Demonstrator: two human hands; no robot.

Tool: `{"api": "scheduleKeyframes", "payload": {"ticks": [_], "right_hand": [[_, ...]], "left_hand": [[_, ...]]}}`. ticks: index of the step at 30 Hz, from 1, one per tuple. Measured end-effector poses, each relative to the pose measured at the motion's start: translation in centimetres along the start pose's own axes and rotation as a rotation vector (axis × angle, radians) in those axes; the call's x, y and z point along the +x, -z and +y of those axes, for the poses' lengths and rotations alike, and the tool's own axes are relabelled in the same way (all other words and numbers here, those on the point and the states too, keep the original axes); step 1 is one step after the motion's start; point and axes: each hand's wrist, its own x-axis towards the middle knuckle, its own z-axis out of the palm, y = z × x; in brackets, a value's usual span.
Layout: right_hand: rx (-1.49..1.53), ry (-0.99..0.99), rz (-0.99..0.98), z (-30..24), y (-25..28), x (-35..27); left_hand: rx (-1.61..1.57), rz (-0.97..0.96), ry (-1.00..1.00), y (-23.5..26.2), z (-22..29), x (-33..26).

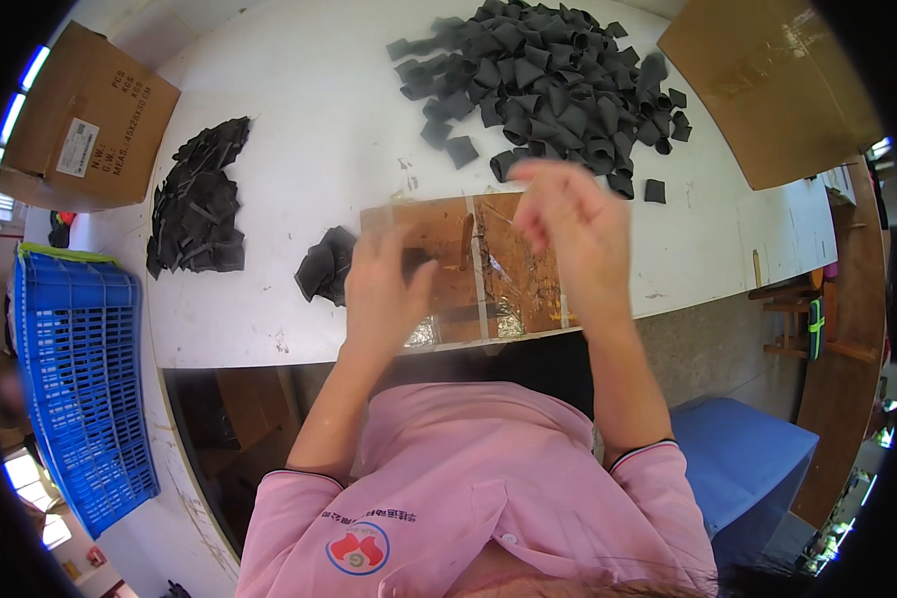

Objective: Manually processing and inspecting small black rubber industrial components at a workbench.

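Work board [439, 234]: brown wood, worn and scratched, crossed by glossy clear tape strips. Black pieces in the large pile [548, 75]: matt, flexible, rubber or foam-like sheet; exact material cannot be told. Table [299, 110]: white, smooth, scuffed. Boxes [85, 120]: matt brown cardboard. Crate [80, 379]: blue moulded plastic lattice.

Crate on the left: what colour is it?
Blue, a slatted plastic crate, seen in the head view.

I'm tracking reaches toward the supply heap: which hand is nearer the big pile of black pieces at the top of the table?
Right. The right hand is raised just below the big pile of black pieces; the left hand rests lower on the wooden board, farther off.
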Motion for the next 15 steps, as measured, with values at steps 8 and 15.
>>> {"api": "scheduleKeyframes", "payload": {"ticks": [8,15], "right_hand": [[-0.469,0.079,-0.291,5.3,-1.3,-5.9],[-0.535,0.206,-0.176,7.1,-1.1,-6.5]], "left_hand": [[-0.014,-0.139,0.07,-2.6,-1.8,-1.4],[0.092,-0.088,-0.16,-0.3,-1.2,-1.5]]}}
